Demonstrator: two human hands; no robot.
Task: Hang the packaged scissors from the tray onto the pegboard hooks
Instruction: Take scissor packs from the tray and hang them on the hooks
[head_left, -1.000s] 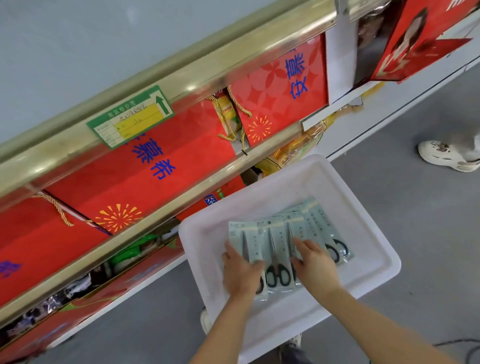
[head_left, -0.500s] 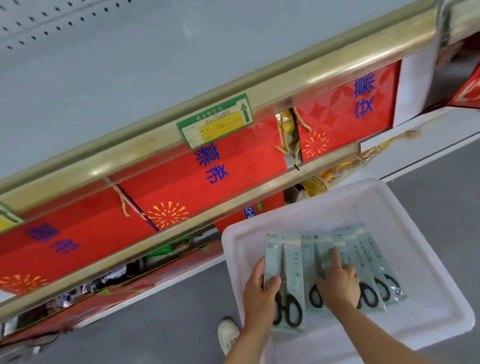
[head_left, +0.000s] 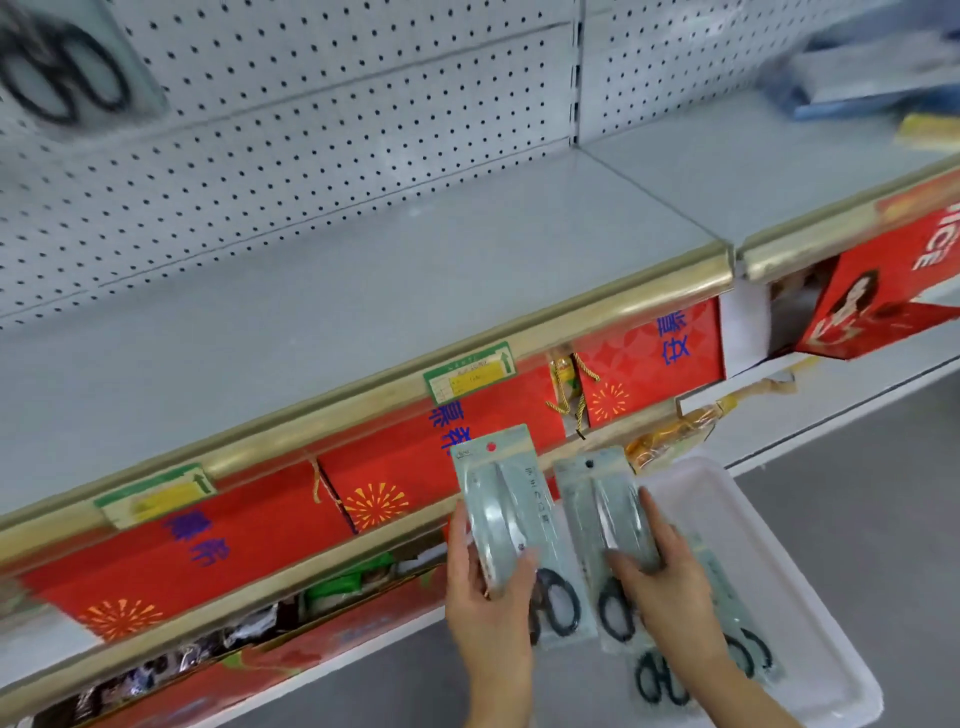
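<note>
Left hand (head_left: 491, 597) raised at lower centre of view, forearm rising from bottom edge. Thumb on near face of scissors pack (head_left: 511, 525), fingers curled round its left edge, gripping it at mid-length; pack upright, tilted slightly left. Right hand (head_left: 662, 582) just beside it to right, forearm entering from lower right corner. Fingers spread along face and right edge of second scissors pack (head_left: 602, 519), thumb across its lower front, holding it upright. Hands near each other, not touching. Both wrists bare.

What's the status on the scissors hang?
Left hand grips one scissors pack, right hand grips another pack. Both lifted above the tray. Pegboard unobstructed.
</note>
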